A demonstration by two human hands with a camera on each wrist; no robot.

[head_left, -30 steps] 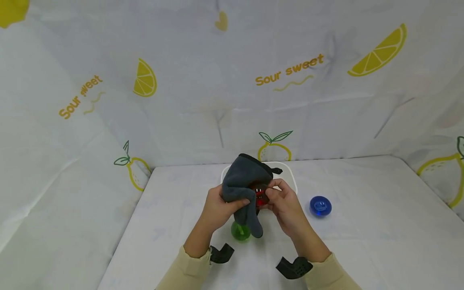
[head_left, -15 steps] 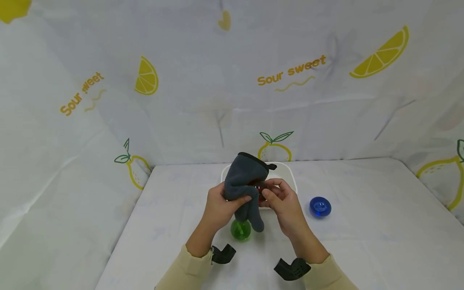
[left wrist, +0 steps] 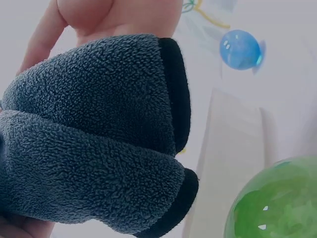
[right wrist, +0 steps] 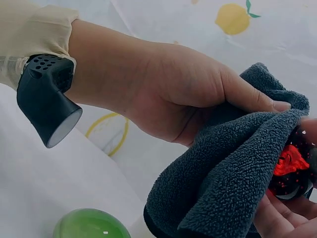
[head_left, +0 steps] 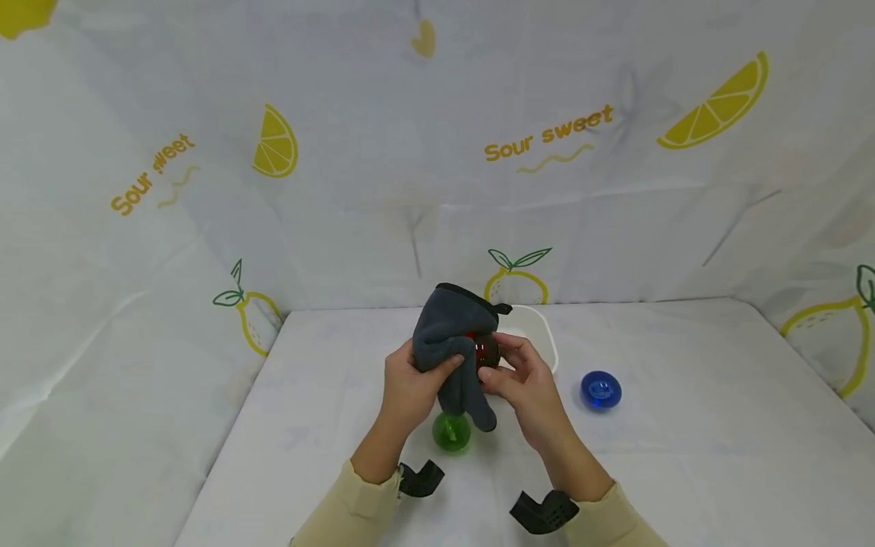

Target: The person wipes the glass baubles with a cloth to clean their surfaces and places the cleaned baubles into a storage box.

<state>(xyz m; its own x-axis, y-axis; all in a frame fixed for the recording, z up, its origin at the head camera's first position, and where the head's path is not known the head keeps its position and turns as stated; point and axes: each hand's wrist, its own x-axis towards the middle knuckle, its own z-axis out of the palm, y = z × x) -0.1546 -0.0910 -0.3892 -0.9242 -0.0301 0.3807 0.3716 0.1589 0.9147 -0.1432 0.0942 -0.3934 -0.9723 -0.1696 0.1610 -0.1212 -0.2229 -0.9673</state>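
In the head view my left hand (head_left: 409, 387) grips a dark grey-blue plush cloth (head_left: 447, 323) with black edging, its thumb on top. A corner of the cloth hangs down in front. Against the cloth sits a shiny red ball (head_left: 488, 352), dark on its near side, partly covered by fabric. My right hand (head_left: 529, 387) holds this ball between thumb and fingers from the right. The right wrist view shows the ball's red, speckled surface (right wrist: 291, 161) between cloth and fingertips. A see-through green ball (head_left: 452, 433) rests on the table just below the cloth.
A white tray (head_left: 554, 353) stands behind the hands, partly hidden by them and the cloth. To its right lies a blue see-through ball (head_left: 601, 390) on the white-covered table (head_left: 683, 456). A lemon-printed sheet (head_left: 369, 228) hangs behind and at the sides.
Both hands, with cloth and ball, have shifted slightly left and up. The right fingers have changed their hold on the ball, which shows more now than half a second ago.
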